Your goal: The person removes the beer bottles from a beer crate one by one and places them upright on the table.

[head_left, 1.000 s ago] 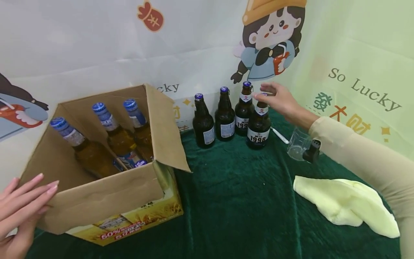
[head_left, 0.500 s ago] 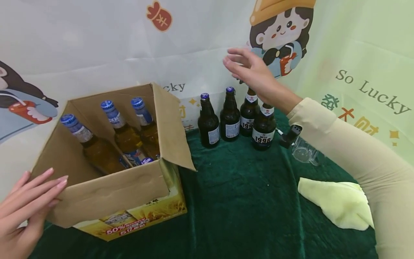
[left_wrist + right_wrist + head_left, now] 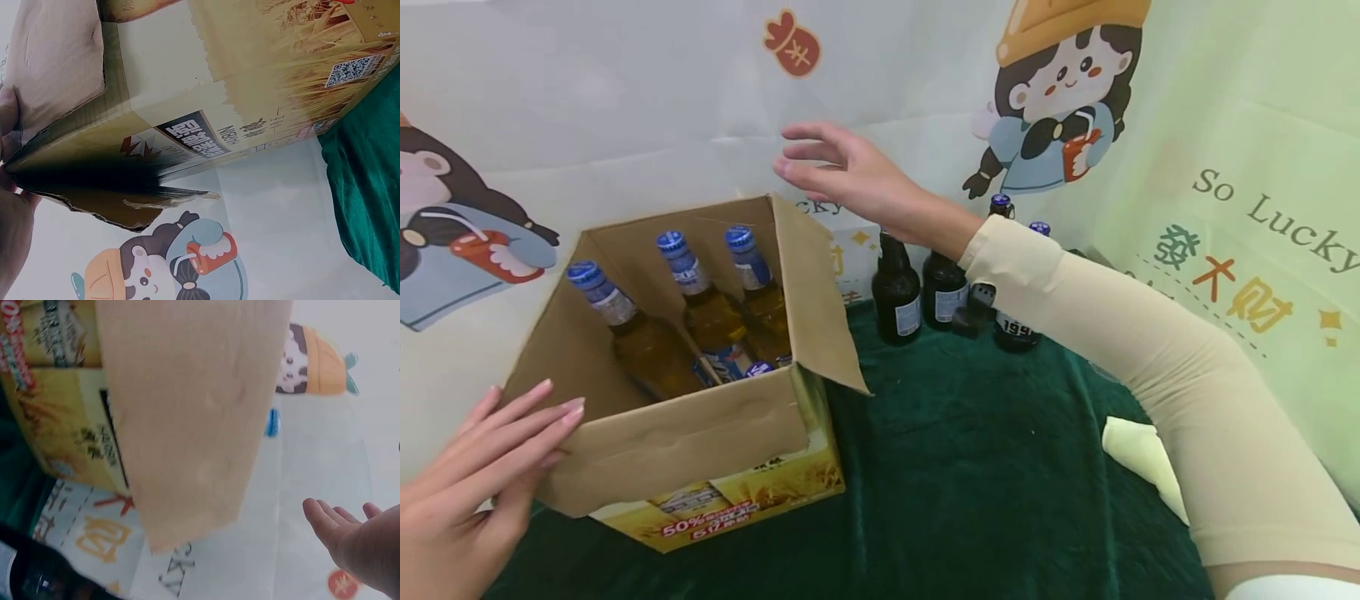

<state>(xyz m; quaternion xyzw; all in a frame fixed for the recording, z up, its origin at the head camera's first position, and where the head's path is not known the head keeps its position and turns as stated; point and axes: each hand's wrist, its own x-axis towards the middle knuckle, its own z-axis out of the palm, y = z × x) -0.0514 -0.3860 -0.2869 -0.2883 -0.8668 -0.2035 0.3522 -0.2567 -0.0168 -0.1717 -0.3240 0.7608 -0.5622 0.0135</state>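
Observation:
An open-topped cardboard beer box (image 3: 677, 454) stands on the left, its flaps folded outward. My left hand (image 3: 490, 475) grips the near left flap corner, fingers over the edge and thumb beneath; the left wrist view shows part of that hand on the flaps (image 3: 59, 69). Inside the box are amber beer bottles (image 3: 651, 354) with blue caps, and one more blue cap (image 3: 758, 368) low by the front wall. My right hand (image 3: 857, 179) is in the air near the box's far right corner, holding nothing, fingers loosely bent. The right wrist view has it (image 3: 362, 544) beyond the side flap (image 3: 187, 419).
Several dark beer bottles (image 3: 897, 292) stand right of the box, partly behind my right forearm. A pale yellow cloth (image 3: 1142, 454) lies on the green tablecloth (image 3: 970, 483), half covered by the sleeve. A printed white backdrop (image 3: 625, 92) rises behind.
My right hand has moved left from above the dark bottles towards the box, staying empty. The left hand keeps its hold on the flap. The head view has shifted slightly.

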